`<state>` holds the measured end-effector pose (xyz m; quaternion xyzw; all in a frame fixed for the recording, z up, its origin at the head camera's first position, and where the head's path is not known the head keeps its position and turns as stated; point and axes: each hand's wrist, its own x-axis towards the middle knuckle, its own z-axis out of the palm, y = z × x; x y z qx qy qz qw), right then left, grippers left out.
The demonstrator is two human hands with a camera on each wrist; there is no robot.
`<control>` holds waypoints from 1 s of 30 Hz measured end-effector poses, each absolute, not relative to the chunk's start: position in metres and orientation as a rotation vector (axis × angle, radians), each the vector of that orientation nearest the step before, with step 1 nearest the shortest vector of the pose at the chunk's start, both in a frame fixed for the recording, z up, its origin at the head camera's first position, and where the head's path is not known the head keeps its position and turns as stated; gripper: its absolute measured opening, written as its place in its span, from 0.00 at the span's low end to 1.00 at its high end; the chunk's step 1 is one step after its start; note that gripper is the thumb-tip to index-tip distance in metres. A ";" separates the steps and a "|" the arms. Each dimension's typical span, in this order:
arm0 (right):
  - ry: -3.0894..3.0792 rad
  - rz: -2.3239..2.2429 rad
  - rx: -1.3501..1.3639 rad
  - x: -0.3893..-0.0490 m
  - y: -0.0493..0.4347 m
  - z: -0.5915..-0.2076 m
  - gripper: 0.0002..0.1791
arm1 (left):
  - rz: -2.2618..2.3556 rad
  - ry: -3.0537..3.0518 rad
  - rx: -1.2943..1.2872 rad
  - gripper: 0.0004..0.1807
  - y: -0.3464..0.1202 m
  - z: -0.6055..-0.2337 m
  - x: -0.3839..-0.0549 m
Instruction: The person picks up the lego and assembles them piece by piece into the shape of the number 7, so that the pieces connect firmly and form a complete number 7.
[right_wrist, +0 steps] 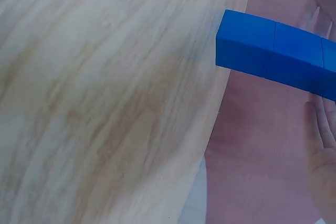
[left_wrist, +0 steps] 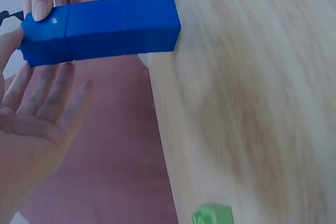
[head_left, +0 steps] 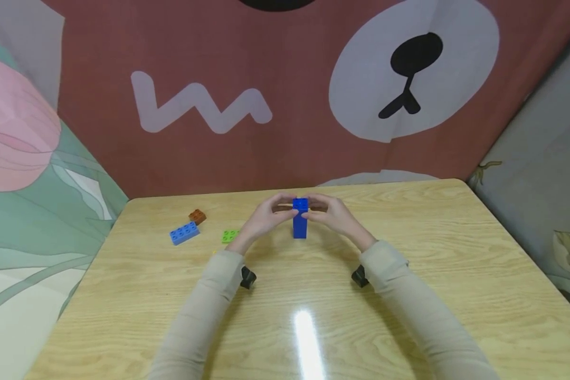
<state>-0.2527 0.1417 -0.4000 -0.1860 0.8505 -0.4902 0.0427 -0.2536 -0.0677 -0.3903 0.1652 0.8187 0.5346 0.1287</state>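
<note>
A tall blue stack of toy building bricks (head_left: 300,226), three bricks high in the left wrist view, stands upright near the back of the table. My left hand (head_left: 268,215) grips its top brick (left_wrist: 46,38) from the left, with the thumb at the near edge and fingers behind. From the opposite side my right hand (head_left: 334,212) pinches the same top brick, its thumb on the near face. Studs show on top between both hands. Whether the base touches the table is hard to tell.
Left of my hands, a lighter blue brick (head_left: 184,233) touches or nearly touches a brown brick (head_left: 197,216). A green brick (head_left: 229,236) lies beside my left wrist, which partly hides a yellow piece (head_left: 215,252). Behind the wooden table (head_left: 408,327) hangs a patterned cloth (head_left: 294,148).
</note>
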 end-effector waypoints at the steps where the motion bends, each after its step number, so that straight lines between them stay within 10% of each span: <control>1: 2.600 -1.492 -0.559 -0.253 0.141 -0.400 0.29 | 1.539 2.386 0.486 0.27 -0.070 -0.390 -0.253; 30: 2.529 -1.454 -0.523 -0.253 0.146 -0.394 0.33 | 1.260 2.505 0.389 0.25 -0.175 -0.401 -0.249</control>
